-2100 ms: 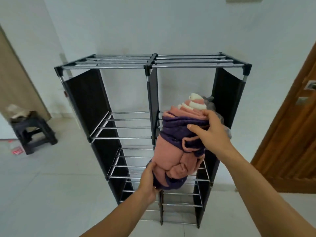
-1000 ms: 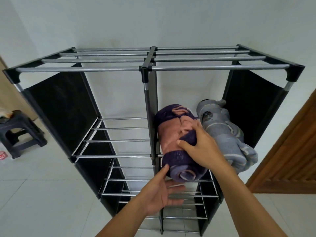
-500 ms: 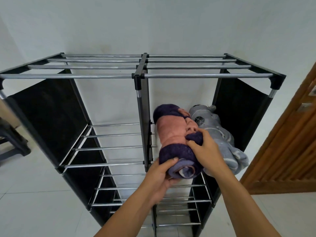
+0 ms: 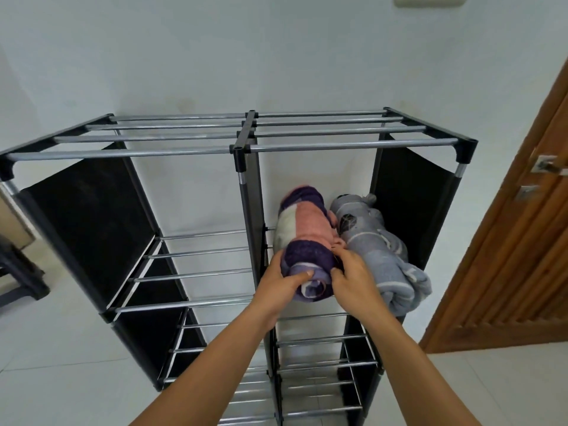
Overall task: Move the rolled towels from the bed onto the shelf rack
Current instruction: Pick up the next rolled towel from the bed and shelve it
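A rolled pink, purple and white towel lies on the second tier of the black and chrome shelf rack, in the right-hand bay against the centre post. A rolled grey towel lies beside it on the right, touching it. My left hand grips the near end of the pink and purple towel from the left. My right hand holds the same end from the right, fingers between the two towels. The bed is out of view.
The rack stands against a white wall on a pale tiled floor. A wooden door with a metal handle stands to the right. A dark stool sits at the left edge. The rack's left bay and lower tiers hold nothing.
The pink and purple towel came down onto the right-hand shelf beside the grey one. Both my hands have shifted to its near end and pressed it further in.
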`<state>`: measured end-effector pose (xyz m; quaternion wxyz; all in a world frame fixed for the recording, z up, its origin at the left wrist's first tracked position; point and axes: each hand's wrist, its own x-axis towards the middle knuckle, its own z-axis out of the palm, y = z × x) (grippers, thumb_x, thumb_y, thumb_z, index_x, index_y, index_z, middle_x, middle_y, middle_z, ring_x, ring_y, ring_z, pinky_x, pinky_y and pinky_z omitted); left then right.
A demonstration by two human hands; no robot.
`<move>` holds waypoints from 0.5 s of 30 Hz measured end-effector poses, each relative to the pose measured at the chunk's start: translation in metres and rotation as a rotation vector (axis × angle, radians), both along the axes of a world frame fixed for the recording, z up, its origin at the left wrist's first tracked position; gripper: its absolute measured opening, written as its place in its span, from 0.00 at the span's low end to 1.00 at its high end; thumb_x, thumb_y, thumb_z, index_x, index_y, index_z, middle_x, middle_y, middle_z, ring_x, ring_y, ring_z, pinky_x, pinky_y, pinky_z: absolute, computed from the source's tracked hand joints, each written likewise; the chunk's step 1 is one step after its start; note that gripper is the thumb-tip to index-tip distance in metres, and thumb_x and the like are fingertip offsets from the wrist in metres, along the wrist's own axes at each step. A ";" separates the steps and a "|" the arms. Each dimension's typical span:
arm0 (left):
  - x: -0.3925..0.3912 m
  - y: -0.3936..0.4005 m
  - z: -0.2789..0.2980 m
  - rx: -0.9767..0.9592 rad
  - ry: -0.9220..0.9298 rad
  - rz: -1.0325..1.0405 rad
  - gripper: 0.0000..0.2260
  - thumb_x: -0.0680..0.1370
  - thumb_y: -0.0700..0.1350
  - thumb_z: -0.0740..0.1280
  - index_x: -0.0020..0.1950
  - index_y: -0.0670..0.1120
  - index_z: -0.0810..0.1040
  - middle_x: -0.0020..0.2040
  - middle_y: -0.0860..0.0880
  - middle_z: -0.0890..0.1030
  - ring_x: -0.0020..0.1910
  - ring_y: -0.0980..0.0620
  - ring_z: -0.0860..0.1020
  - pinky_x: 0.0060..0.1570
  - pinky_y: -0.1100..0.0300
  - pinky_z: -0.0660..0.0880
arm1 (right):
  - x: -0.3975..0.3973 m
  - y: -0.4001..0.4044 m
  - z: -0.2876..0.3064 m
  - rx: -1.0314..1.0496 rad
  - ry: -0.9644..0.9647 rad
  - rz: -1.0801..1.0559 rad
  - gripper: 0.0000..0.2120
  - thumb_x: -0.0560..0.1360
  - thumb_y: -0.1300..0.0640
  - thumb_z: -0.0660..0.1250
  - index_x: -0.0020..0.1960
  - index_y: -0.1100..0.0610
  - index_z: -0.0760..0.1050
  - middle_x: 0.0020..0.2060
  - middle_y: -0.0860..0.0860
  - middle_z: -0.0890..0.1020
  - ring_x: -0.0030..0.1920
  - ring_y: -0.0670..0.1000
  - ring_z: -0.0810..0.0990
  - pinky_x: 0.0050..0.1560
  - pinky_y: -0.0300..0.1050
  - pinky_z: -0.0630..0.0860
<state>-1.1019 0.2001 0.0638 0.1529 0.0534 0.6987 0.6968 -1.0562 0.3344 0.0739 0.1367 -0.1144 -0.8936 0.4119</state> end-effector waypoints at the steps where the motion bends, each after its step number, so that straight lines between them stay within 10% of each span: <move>1: 0.004 0.001 0.003 0.003 0.014 0.005 0.27 0.74 0.39 0.70 0.71 0.52 0.67 0.61 0.50 0.77 0.54 0.52 0.79 0.39 0.64 0.81 | 0.005 0.000 0.000 -0.004 -0.017 0.009 0.22 0.77 0.65 0.58 0.71 0.59 0.66 0.68 0.57 0.70 0.67 0.55 0.69 0.65 0.43 0.65; 3: 0.012 0.004 0.004 -0.048 0.062 0.036 0.27 0.75 0.38 0.69 0.72 0.51 0.65 0.62 0.50 0.75 0.54 0.53 0.77 0.34 0.71 0.76 | 0.017 -0.001 0.000 -0.025 -0.036 0.030 0.23 0.78 0.62 0.58 0.73 0.58 0.64 0.70 0.55 0.68 0.68 0.53 0.68 0.64 0.40 0.64; 9: 0.057 0.007 -0.020 -0.198 0.168 0.190 0.27 0.74 0.40 0.70 0.70 0.51 0.64 0.60 0.50 0.76 0.60 0.50 0.76 0.62 0.56 0.71 | 0.067 0.007 -0.008 -0.208 -0.048 0.055 0.17 0.78 0.60 0.61 0.67 0.54 0.70 0.57 0.52 0.78 0.52 0.48 0.76 0.53 0.40 0.70; 15: 0.094 0.012 -0.056 -0.381 0.060 -0.020 0.07 0.75 0.43 0.69 0.52 0.45 0.78 0.49 0.47 0.80 0.50 0.46 0.78 0.48 0.57 0.73 | 0.150 0.021 -0.025 -0.220 -0.134 -0.037 0.09 0.77 0.55 0.63 0.57 0.51 0.75 0.49 0.48 0.81 0.49 0.48 0.81 0.56 0.45 0.78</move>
